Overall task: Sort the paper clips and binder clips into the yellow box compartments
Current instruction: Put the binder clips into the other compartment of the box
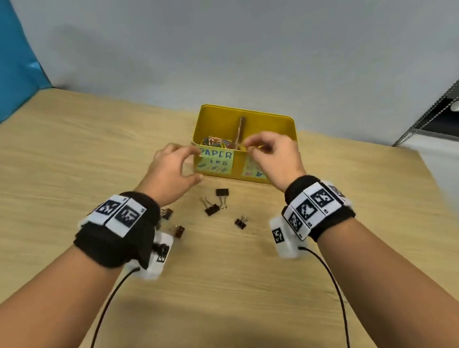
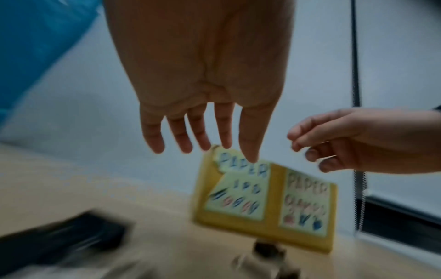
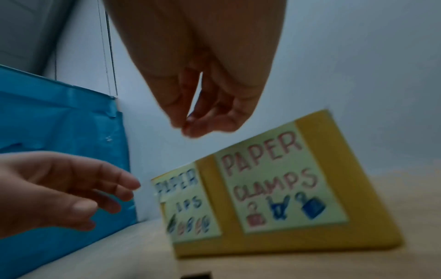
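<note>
Both hands up at the yellow box point(image 1: 263, 129) on the wooden table point(image 1: 76, 163). Left hand point(image 1: 171, 170) spread loose, fingers straight, holding nothing, beside the front wall by the paper clips point(image 1: 217, 141) compartment. Right hand point(image 1: 273, 151) has its fingertips pinched over the front rim; too blurred to tell what, if anything, they hold. Five binder clips point(image 1: 211, 208) lie just before the box.

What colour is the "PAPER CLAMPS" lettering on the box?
Pinkish red lettering; right wrist view shows it best.
</note>
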`<state>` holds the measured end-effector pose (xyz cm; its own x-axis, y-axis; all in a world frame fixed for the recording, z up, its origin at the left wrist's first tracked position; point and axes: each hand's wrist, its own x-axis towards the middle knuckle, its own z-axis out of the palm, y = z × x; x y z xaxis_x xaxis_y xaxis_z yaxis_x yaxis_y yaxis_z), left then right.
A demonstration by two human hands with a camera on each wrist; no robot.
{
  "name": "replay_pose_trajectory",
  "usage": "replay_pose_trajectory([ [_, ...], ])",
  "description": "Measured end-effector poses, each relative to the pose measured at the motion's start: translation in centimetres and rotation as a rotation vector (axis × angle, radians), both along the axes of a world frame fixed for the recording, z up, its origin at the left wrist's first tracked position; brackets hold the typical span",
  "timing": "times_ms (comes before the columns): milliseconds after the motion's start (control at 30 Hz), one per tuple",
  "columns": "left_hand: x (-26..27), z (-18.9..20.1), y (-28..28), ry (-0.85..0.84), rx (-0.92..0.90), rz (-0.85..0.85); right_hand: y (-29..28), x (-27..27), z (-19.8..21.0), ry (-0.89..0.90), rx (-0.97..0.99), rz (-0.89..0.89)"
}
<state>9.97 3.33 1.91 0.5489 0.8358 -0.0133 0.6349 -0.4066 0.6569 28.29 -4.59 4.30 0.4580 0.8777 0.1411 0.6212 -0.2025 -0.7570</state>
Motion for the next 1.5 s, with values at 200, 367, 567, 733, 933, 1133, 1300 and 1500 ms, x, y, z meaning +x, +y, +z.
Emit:
replay_pose_trajectory([
  [200,-7.1,-2.1,-0.1,0.471,-0.083,0.15,0.0,-4.7,-3.6,-0.346,-0.696,0.357],
  [367,-8.6,-3.3,-1.2,0.547,-0.269,0.132,0.8,-6.6,-6.0,-0.535,-0.829,0.485],
  [567,-7.4,-4.3,-1.0,0.381,-0.126,0.091,-0.1,-7.3,-6.8,-0.489,-0.602,0.406],
  [733,-5.9,-4.0,-1.9,0.293,-0.147,0.018,-1.2,-6.1,-6.1,-0.324,-0.587,0.387],
  [933,-3.5,-4.4,-3.1,0.195,-0.168,-0.07,-1.9,-5.3,-5.9,-0.263,-0.557,0.316],
  [1133,-2.9,-4.3,-3.3,0.173,-0.16,-0.106,-2.6,-4.4,-6.2,-0.166,-0.55,0.26],
  [1300,-2.3,-4.2,-3.8,0.299,-0.072,-0.207,-2.4,-5.3,-6.3,-0.317,-0.588,0.342],
  [1500,-3.0,-3.8,-3.2,0.183,-0.102,-0.113,-2.7,-5.5,-5.8,-0.283,-0.589,0.355],
])
